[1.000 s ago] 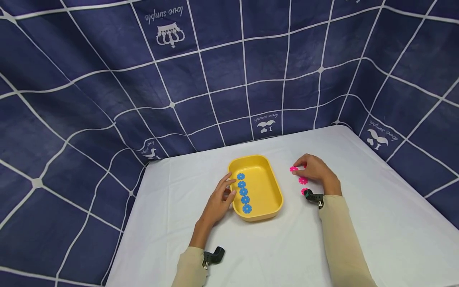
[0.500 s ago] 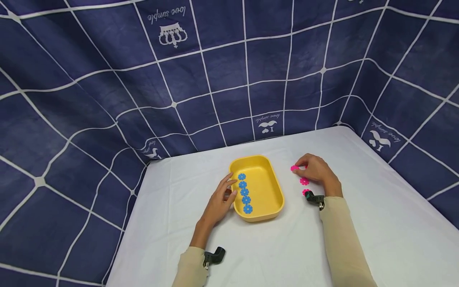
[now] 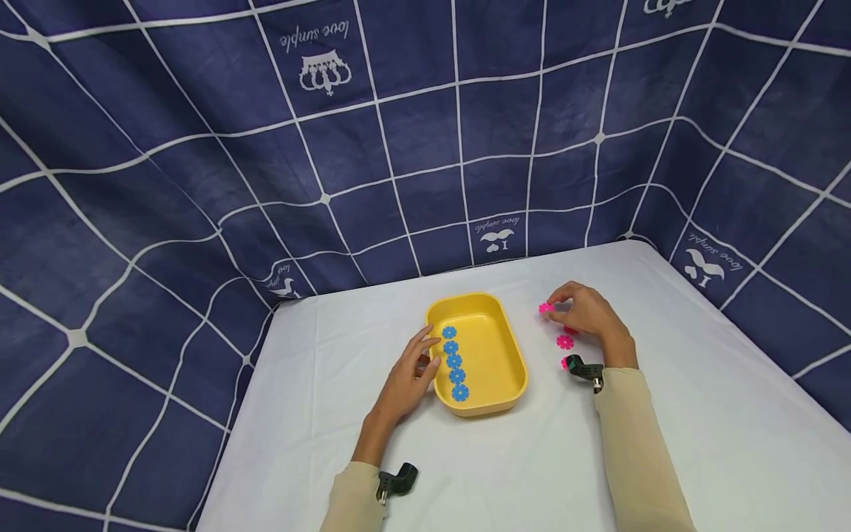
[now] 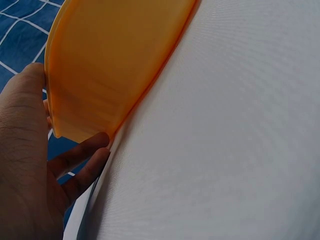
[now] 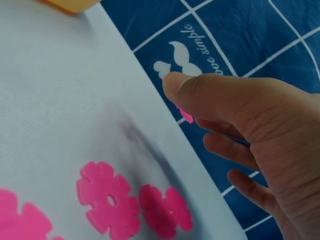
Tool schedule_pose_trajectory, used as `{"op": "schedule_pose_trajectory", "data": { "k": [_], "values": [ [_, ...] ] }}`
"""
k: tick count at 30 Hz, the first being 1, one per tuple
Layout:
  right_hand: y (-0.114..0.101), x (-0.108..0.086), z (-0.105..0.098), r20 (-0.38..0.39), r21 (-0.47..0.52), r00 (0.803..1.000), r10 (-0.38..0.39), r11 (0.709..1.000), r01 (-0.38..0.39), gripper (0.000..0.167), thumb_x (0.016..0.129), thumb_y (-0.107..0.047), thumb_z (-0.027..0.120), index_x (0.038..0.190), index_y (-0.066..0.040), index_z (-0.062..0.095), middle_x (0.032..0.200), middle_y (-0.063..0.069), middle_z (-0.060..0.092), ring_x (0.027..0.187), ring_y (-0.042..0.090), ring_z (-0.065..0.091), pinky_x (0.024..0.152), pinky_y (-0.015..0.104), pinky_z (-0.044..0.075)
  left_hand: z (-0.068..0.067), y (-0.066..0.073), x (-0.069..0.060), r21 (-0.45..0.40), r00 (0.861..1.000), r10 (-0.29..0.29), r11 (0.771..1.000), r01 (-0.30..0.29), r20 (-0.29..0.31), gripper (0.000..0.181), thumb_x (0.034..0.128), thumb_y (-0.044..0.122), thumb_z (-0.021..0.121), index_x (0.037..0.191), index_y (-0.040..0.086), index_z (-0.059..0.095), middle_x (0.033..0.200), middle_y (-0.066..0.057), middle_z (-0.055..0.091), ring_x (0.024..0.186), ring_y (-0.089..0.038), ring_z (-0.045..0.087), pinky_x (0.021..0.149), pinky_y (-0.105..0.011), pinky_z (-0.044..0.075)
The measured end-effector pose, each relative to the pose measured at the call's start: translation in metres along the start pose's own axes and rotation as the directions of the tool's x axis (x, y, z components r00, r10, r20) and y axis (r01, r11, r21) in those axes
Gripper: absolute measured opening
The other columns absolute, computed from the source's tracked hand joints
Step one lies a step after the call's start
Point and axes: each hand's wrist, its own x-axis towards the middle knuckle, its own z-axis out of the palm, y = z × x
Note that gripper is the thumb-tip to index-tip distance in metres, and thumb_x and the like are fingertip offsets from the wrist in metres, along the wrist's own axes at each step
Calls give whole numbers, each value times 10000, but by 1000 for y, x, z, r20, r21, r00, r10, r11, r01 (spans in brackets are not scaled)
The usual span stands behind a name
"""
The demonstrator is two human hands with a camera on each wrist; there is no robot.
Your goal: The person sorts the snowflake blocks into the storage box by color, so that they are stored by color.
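My left hand (image 3: 405,380) is at the left wall of a yellow tray (image 3: 495,403), gripping its edge with the thumb at the rim. In the left wrist view two fingers touch the outside of the tray low down. Several blue flower-shaped plastic discs (image 3: 457,376) lie in a column inside the tray's left side. My right hand (image 3: 585,310) pinches a pink flower-shaped disc (image 3: 545,308) between thumb and fingers, held above the table; the thumb mostly hides it in the right wrist view. Below it, more pink discs (image 5: 107,200) lie on the cloth.
A white cloth (image 3: 505,473) covers the table. Dark blue curtains (image 3: 425,133) with white grid lines stand behind and at both sides. Another pink disc (image 3: 565,363) is partly hidden by the right wrist camera (image 3: 583,367).
The right hand has lifted slightly with its pink disc, uncovering more of a disc below. The left hand keeps its place at the tray. The head view has shifted a little.
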Motion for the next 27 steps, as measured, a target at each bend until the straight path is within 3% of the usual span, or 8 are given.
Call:
{"op": "schedule_pose_trajectory", "data": {
  "k": [8, 27],
  "values": [
    [-15, -2, -10, 17, 14, 999, 37, 999, -38, 461, 939, -313, 842, 1296, -39, 739, 1426, 210, 614, 1389, 455, 480, 1145, 668, 450, 0, 0, 0, 3, 1000, 12, 1000, -12, -6, 469, 1127, 425, 549, 1557, 239, 549, 1735, 193, 286, 1114, -129, 665, 935, -349, 616],
    [-28, -9, -25, -62, -13, 997, -44, 999, 44, 451, 941, -324, 841, 1272, -35, 735, 1334, 213, 655, 1273, 460, 584, 1062, 666, 510, 1, -2, -1, -2, 1000, 19, 1000, -19, -7, 479, 1128, 413, 553, 1559, 203, 549, 1740, 175, 291, 1115, -129, 666, 930, -332, 615]
  ]
}}
